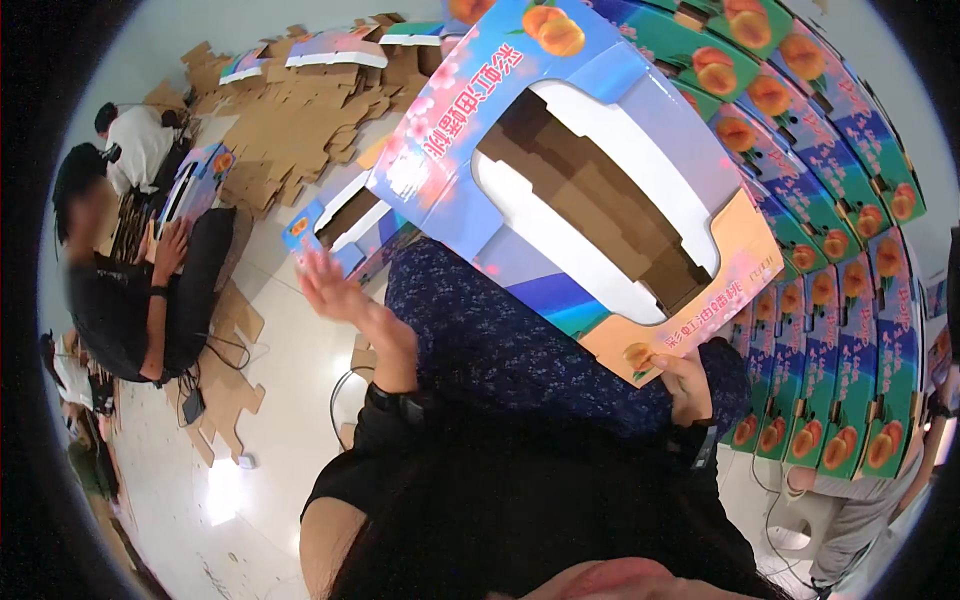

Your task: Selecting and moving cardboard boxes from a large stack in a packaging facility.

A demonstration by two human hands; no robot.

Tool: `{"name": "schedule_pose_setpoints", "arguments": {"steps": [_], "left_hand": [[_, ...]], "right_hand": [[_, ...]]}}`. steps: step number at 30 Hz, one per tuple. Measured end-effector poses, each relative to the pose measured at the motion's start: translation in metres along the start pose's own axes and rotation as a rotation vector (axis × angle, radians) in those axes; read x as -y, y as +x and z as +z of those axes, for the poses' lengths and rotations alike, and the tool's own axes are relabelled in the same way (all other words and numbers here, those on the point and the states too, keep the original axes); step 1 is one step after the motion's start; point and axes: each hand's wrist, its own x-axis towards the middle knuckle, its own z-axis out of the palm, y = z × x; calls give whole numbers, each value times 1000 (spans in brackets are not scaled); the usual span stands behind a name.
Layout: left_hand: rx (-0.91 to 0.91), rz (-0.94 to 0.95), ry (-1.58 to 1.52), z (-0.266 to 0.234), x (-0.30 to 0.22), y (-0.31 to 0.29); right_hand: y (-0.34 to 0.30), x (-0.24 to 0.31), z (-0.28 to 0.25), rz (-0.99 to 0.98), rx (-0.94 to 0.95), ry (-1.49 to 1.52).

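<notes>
A printed cardboard fruit box with peach pictures is tilted across my lap. A large cut-out in its face shows brown cardboard inside. My right hand pinches the box's near right corner, thumb on the peach-coloured edge. To the left, my left hand is raised with its fingers apart, holding nothing. Behind that hand sits another printed box, partly hidden by the one I hold. Patterned dark blue cloth covers my legs under the box.
Stacked peach-printed boxes rise on my right. Flattened brown cardboard covers the floor at the far left. A co-worker sits on the left, handling a similar box. A cable curves over the pale floor near me.
</notes>
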Motion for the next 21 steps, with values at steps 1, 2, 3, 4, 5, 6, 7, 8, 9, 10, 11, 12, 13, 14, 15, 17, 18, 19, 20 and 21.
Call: {"name": "schedule_pose_setpoints", "arguments": {"steps": [1,2,3,4,5,6,7,8,9,10,11,12,13,14,15,17,18,19,20,21], "left_hand": [[-2,-9,-5,0,4,-2],[136,-387,-310,0,6,-4],[274,-757,-614,0,7,-3],[263,-753,-607,-1,27,-8],[276,-813,-593,-3,60,-15],[298,-883,-591,-1,81,-22],[562,-643,-559,-8,61,-28],[456,-891,-615,-25,70,-42],[337,-1135,-660,-43,80,-53],[335,-1139,-664,-42,59,-50],[406,-974,-743,-40,36,-48],[471,-801,-814,-38,17,-39],[466,-799,-808,-41,16,-32],[363,-832,-720,-44,18,-23],[262,-870,-642,-42,21,-19],[139,-1098,-792,-38,13,-8],[79,-1123,-761,-36,17,-8],[17,-1135,-719,-38,19,-3],[-30,-1075,-704,-42,21,-2],[-68,-1075,-740,-47,28,-5]], "right_hand": [[2,2,2,-29,-2,7],[6,4,4,-31,-10,-1],[12,5,7,6,7,-18],[19,5,15,50,36,-35],[27,2,24,60,57,-37],[36,-4,27,69,123,-42],[43,-5,30,71,177,-47],[50,-4,35,87,201,-63],[57,-1,46,86,201,-67],[65,5,59,129,227,-119],[75,9,72,172,254,-169],[83,11,86,111,256,-182],[93,12,100,56,262,-191],[103,17,115,56,316,-234],[113,19,129,33,334,-234],[141,8,143,-64,417,-233],[149,8,152,-88,431,-241],[156,8,165,-111,458,-239],[163,2,172,-169,507,-331],[171,-15,175,-109,531,-246]]}}
